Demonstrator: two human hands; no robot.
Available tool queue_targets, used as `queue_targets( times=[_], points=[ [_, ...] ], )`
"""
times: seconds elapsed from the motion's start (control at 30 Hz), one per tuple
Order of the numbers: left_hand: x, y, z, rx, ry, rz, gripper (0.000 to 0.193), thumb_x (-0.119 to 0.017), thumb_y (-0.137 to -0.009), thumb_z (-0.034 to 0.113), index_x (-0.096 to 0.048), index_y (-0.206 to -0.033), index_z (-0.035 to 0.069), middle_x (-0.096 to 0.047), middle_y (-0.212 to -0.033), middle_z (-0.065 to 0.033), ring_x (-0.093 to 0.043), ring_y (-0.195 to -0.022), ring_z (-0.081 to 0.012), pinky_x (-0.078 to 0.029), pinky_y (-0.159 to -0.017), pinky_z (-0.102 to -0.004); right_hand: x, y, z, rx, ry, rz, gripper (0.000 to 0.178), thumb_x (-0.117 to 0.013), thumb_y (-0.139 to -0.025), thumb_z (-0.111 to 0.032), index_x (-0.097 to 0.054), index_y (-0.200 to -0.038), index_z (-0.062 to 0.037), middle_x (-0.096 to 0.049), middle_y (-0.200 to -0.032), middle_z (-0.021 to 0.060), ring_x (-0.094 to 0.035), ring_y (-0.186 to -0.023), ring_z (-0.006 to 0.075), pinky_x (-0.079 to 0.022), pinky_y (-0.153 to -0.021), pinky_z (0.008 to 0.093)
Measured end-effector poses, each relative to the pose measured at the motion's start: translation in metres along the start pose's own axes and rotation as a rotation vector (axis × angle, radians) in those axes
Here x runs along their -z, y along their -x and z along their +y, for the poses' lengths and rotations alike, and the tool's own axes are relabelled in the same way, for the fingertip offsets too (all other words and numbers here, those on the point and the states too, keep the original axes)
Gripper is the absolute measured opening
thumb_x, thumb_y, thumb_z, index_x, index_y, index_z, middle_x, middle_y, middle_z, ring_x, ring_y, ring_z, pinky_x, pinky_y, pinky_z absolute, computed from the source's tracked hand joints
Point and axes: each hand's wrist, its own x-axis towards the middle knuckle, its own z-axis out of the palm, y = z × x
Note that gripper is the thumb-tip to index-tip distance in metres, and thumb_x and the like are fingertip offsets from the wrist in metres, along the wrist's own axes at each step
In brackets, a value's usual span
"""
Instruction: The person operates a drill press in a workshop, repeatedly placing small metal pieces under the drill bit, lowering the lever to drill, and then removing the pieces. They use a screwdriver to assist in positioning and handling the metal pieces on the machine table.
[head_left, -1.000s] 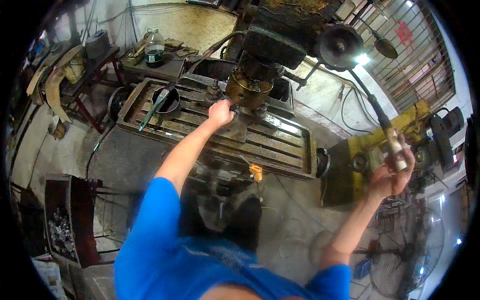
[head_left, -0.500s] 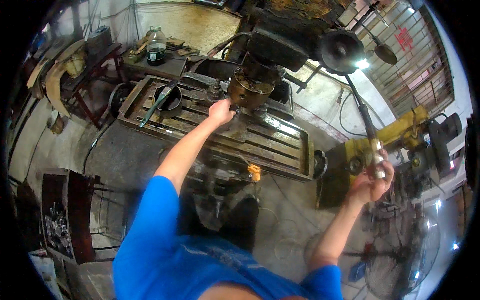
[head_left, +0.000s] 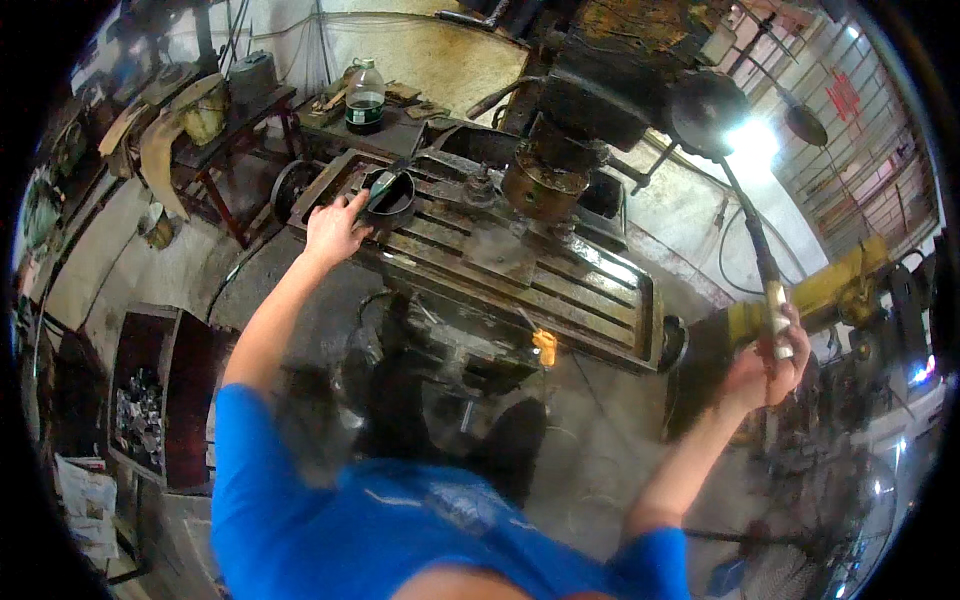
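My left hand [head_left: 338, 232] is at the left end of the slotted metal machine table [head_left: 470, 275], its fingers apart over the handle end of a green-handled brush [head_left: 382, 186]. The brush lies slanted across a dark round pot [head_left: 398, 213] standing on the table. The hand hides the end of the handle. On the right, my right hand [head_left: 768, 365] is wrapped round the pale grip of a long lever [head_left: 764, 255], which runs up to a dark round hub [head_left: 708, 112] on the machine. A rusty brown cylindrical part [head_left: 543, 185] sits below the machine head.
Behind the table, a bottle of dark liquid [head_left: 365, 100] stands on a bench. An open box of metal pieces [head_left: 140, 410] is at the lower left. A small orange-yellow object [head_left: 544, 345] is at the table's near edge. Yellow machinery [head_left: 805, 290] stands at right.
My left hand has moved left from beside the rusty cylinder to the brush and pot. My right hand still holds the lever grip. The whole view has shifted a little.
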Motion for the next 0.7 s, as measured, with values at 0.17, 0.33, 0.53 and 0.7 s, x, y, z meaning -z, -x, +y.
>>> queue_targets(
  times=[0.17, 0.33, 0.53, 0.7],
  points=[
    [-0.022, -0.006, -0.014, 0.061, 0.162, 0.164, 0.034, -0.057, -0.078, 0.017, -0.055, -0.11, 0.006, -0.06, -0.077, -0.0173, -0.058, -0.075, -0.0357, -0.046, -0.064, -0.0415, -0.015, -0.002, -0.004, 0.02, -0.007, 0.055, 0.029, -0.054, -0.071, -0.023, -0.055, -0.085, 0.0019, -0.043, -0.07, 0.0052, -0.052, -0.1, 0.0353, -0.023, -0.101, 0.0602],
    [-0.004, 0.001, 0.063, 0.353, 1.031, -0.099, 0.025, -0.052, -0.085, 0.015, -0.06, -0.102, -0.002, -0.062, -0.071, -0.0048, -0.055, -0.06, -0.0166, -0.045, -0.058, -0.032, -0.016, 0.0, -0.006, 0.05, 0.006, 0.103, 0.029, -0.056, -0.071, -0.022, -0.056, -0.087, 0.0024, -0.046, -0.072, 0.0057, -0.053, -0.097, 0.0344, -0.023, -0.101, 0.0594],
    [-0.055, -0.026, 0.132, 0.186, 1.03, -0.131, 0.025, -0.053, -0.083, 0.014, -0.06, -0.099, -0.004, -0.064, -0.075, -0.0149, -0.059, -0.066, -0.0185, -0.046, -0.064, -0.0315, -0.017, -0.002, -0.003, 0.09, -0.022, 0.015, 0.03, -0.057, -0.071, -0.025, -0.055, -0.085, 0.0019, -0.046, -0.072, 0.0054, -0.053, -0.097, 0.0334, -0.024, -0.1, 0.0588],
    [-0.072, -0.041, 0.155, 0.169, 0.989, -0.112, 0.028, -0.053, -0.083, 0.015, -0.059, -0.102, -0.005, -0.063, -0.079, -0.0162, -0.057, -0.071, -0.0187, -0.044, -0.065, -0.0304, -0.02, 0.001, -0.006, 0.066, 0.008, 0.065, 0.023, -0.05, -0.064, -0.014, -0.055, -0.08, 0.0023, -0.046, -0.07, 0.006, -0.053, -0.095, 0.0332, -0.025, -0.1, 0.059]
  ],
)
